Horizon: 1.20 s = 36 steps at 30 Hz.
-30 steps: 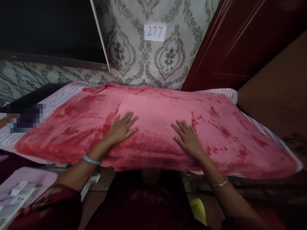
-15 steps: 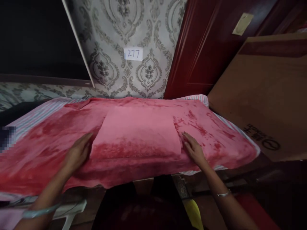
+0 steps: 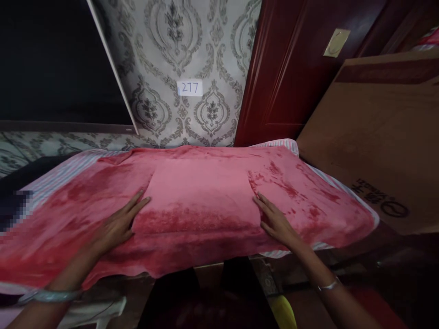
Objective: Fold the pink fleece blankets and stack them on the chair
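A plush pink-red blanket (image 3: 295, 187) covers the surface in front of me. In its middle lies a neat rectangular piece of the same pink plush cloth (image 3: 199, 187), with a darker brushed band along its near edge. My left hand (image 3: 120, 224), fingers spread, rests at the left edge of this rectangle. At its right edge lies my right hand (image 3: 274, 219), fingers stretched out and touching the side. Neither hand grasps anything. Whether the rectangle is a separate cloth or a fold of the blanket, I cannot tell.
Striped cloth (image 3: 65, 176) shows beneath the blanket. A large cardboard box (image 3: 380, 137) stands to the right, by a dark red door (image 3: 284, 59). A dark screen (image 3: 58, 64) is at the left; a paper marked 277 (image 3: 190, 87) is on the patterned wall.
My left hand has spread its fingers and moved onto the rectangle's left edge. My right hand has shifted slightly left against the right edge. The view has tilted up a little.
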Each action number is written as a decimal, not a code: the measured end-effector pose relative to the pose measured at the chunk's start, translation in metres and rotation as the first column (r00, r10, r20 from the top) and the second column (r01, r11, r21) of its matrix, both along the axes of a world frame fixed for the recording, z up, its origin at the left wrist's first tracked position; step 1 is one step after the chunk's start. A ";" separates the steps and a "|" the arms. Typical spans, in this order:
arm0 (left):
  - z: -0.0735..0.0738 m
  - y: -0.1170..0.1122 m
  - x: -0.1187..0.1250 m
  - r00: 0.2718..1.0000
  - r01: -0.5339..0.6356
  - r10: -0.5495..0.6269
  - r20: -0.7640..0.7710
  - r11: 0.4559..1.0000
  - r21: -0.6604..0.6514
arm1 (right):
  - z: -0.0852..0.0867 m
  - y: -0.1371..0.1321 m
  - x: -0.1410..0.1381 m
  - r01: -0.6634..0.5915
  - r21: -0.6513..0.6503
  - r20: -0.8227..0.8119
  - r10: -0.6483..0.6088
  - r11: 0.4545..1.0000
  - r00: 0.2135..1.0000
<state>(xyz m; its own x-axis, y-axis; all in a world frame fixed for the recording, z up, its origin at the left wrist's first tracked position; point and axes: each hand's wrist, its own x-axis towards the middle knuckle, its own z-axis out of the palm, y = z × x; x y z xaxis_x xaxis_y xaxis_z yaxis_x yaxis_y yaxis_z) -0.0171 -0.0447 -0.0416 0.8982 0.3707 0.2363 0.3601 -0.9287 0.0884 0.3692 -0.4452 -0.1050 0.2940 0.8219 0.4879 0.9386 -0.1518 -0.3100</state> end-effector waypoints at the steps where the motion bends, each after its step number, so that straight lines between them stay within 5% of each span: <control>1: 0.001 -0.003 0.000 1.000 -0.015 0.015 -0.008 1.000 -0.019 | -0.001 0.001 -0.001 -0.005 0.007 0.010 0.005 1.000 1.000; 11: -0.015 -0.005 0.003 0.991 0.060 -0.046 0.124 0.992 -0.113 | 0.002 0.009 0.000 -0.082 -0.018 0.069 0.083 0.996 0.994; 19: -0.004 -0.016 0.011 0.980 0.051 -0.021 0.200 0.988 -0.145 | 0.000 0.018 -0.002 -0.050 -0.061 0.105 0.057 0.997 0.993; 26: 0.006 -0.020 0.031 0.903 0.086 -0.008 0.430 0.983 -0.162 | 0.012 0.037 0.002 -0.042 0.085 0.056 0.037 0.995 0.998; 31: 0.056 -0.012 0.055 0.797 0.106 0.057 0.602 0.967 -0.231 | 0.067 0.059 0.016 0.007 0.297 -0.013 -0.003 0.955 1.000; 36: 0.148 -0.008 0.078 0.564 0.096 0.156 0.811 0.963 -0.252 | 0.170 0.063 0.032 0.107 0.505 -0.055 -0.092 0.857 0.994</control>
<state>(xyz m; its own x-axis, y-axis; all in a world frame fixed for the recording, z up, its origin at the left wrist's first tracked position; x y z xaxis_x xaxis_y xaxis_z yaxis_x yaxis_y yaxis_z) 0.0612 -0.0523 0.1068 0.3489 0.5492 0.7594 0.0414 -0.8185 0.5730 0.4009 -0.3820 0.0654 0.3811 0.4291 0.8189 0.9165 -0.0589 -0.3957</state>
